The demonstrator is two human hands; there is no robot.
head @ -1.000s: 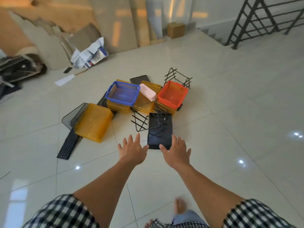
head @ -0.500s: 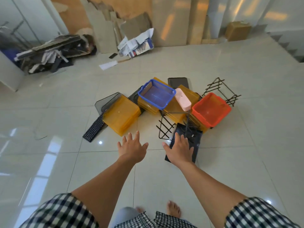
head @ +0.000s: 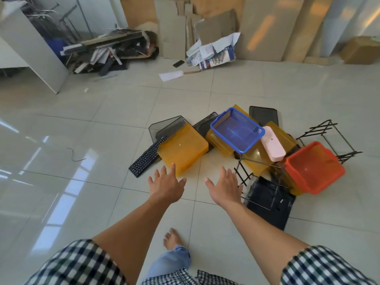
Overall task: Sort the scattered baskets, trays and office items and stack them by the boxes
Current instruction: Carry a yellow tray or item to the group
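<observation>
Just beyond the left grip (head: 166,185), fingers spread wide and empty, lies the yellow tray (head: 183,150) on the floor, overlapping a keyboard (head: 146,157). The right grip (head: 225,187), equally wide, hovers beside a wire rack (head: 244,171). Tugging one piece could topple the blue basket (head: 237,132) perched on the stacked trays.

A storeroom-like office space: cardboard sheets (head: 216,27) against the wall, glossy tiled floor (head: 102,130).
</observation>
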